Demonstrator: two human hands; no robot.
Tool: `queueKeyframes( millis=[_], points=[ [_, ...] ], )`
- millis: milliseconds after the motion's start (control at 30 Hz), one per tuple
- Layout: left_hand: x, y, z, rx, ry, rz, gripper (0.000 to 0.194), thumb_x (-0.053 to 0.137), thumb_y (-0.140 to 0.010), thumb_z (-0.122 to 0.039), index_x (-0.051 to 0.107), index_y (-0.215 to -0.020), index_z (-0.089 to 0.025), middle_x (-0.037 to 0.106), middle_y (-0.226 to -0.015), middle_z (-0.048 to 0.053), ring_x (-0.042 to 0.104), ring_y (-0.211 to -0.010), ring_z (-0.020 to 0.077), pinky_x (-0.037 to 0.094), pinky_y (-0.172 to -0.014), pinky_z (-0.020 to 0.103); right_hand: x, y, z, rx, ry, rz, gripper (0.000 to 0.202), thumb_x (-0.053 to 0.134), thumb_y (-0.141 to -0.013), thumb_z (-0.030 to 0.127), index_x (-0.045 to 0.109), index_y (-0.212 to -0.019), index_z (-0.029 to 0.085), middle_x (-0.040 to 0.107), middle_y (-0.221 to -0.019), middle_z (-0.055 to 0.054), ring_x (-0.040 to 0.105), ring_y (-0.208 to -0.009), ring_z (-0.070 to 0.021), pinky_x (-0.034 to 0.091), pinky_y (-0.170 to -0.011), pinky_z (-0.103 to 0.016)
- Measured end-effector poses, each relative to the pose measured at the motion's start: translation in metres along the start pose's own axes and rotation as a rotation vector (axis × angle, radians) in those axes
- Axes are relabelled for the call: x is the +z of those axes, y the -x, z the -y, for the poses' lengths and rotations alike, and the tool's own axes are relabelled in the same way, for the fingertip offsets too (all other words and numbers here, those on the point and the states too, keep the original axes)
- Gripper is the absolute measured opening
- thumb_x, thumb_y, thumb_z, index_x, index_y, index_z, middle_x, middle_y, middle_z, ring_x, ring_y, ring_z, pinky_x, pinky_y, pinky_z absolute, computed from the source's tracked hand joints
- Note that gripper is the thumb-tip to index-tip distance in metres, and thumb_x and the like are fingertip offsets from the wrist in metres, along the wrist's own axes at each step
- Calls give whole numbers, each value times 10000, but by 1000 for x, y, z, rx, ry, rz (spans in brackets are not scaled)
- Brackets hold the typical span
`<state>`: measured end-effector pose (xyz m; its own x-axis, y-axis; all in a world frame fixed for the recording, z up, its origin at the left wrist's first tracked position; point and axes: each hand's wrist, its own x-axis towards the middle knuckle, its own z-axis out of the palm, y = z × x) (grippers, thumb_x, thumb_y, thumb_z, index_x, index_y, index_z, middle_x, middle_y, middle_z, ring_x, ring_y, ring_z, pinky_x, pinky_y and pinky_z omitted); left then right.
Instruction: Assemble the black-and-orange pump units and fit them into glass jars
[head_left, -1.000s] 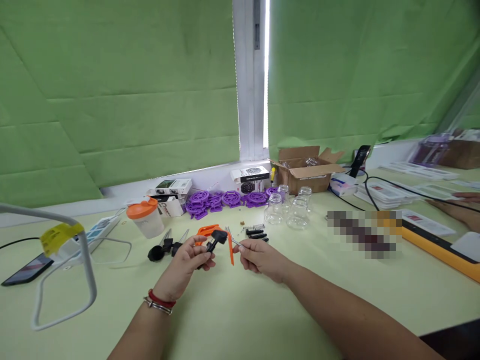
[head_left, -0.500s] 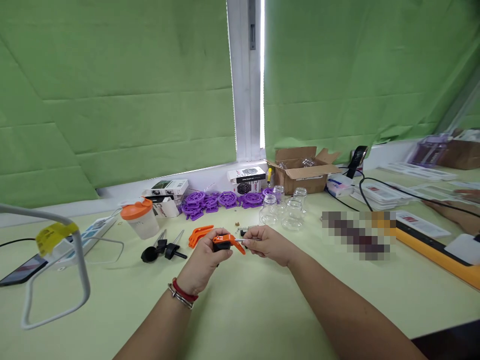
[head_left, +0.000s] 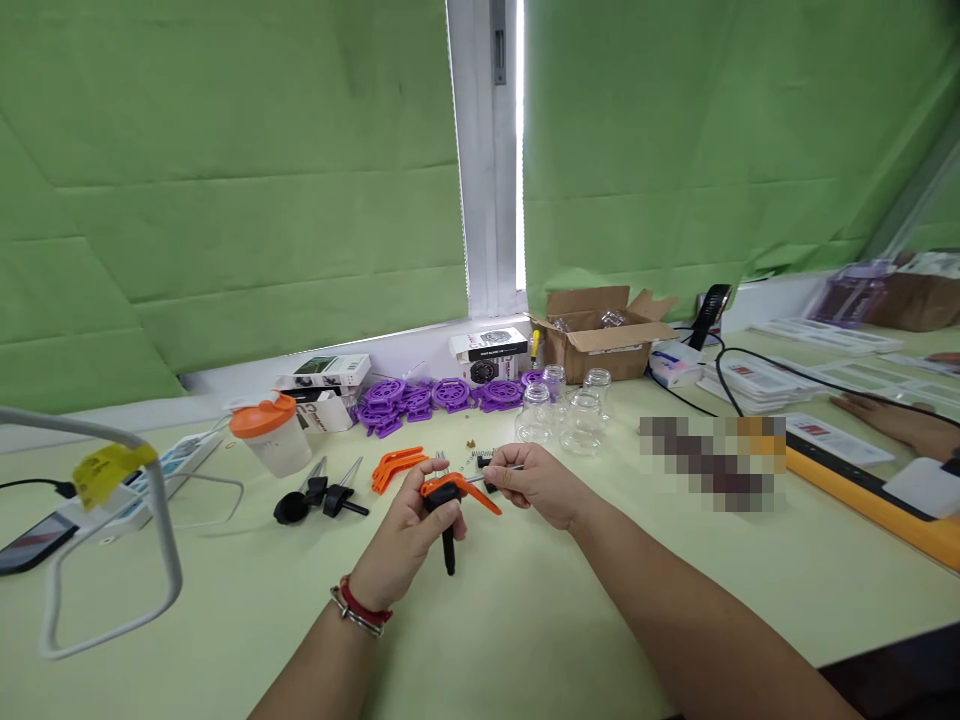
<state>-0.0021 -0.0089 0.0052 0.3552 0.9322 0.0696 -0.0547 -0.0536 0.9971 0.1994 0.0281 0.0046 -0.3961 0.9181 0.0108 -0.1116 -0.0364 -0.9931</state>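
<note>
Fingers of my left hand [head_left: 409, 530] are wrapped round a black and orange part [head_left: 445, 492], whose orange lever points right and whose black stem hangs down. My right hand [head_left: 536, 484] pinches a thin metal rod [head_left: 480, 477] that reaches the orange lever. Just behind my hands lie small springs and black pieces, partly hidden by my right hand. Orange levers [head_left: 395, 466] lie to the left of the held part. Farther left are black parts with metal rods [head_left: 345, 493].
Purple discs [head_left: 451, 394], glass jars [head_left: 581, 424] and an open cardboard box [head_left: 609, 345] stand at the back. An orange-lidded cup [head_left: 270, 437], a power strip [head_left: 176, 472] and a white wire frame [head_left: 169, 540] are left. Another person's hand [head_left: 892, 420] rests at far right.
The held part has turned in my left hand, so its black stem now shows pointing down. My right hand has moved slightly, still at the lever. The view has shifted a little.
</note>
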Motion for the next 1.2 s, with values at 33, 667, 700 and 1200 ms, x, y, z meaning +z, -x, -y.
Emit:
queueKeyframes(
  millis=[33,667,700,1200],
  points=[
    [-1,0,0,-8,43,21,441,530,-833,-347,384,-1232,-230,602,-727,-5,581,-673,141,438,-712,321,0,0,0,6,-2,-8,313,689,-671,404,504,-634,155,443,-452,66,309,-406,-38,190,-414,-193],
    [-11,-8,0,-53,395,-169,394,664,-741,-260,565,-1108,-157,672,-959,94,670,-776,196,526,-742,339,9,-8,-15,171,-183,-81,503,467,-755,646,522,-694,150,549,-519,3,387,-359,-56,242,-357,-196],
    [-13,-10,1,-39,423,-207,386,665,-740,-261,567,-1097,-152,674,-955,95,668,-799,197,525,-755,335,11,-8,-16,206,-151,-42,562,384,-778,672,543,-707,138,587,-558,-33,430,-370,-70,263,-357,-201],
    [-14,-14,12,54,100,-313,397,643,-741,-356,564,-1099,-203,612,-1076,74,597,-961,205,491,-826,368,37,1,-27,179,33,107,216,544,-791,351,580,-820,139,514,-538,43,350,-390,-38,270,-404,-189]
  ],
)
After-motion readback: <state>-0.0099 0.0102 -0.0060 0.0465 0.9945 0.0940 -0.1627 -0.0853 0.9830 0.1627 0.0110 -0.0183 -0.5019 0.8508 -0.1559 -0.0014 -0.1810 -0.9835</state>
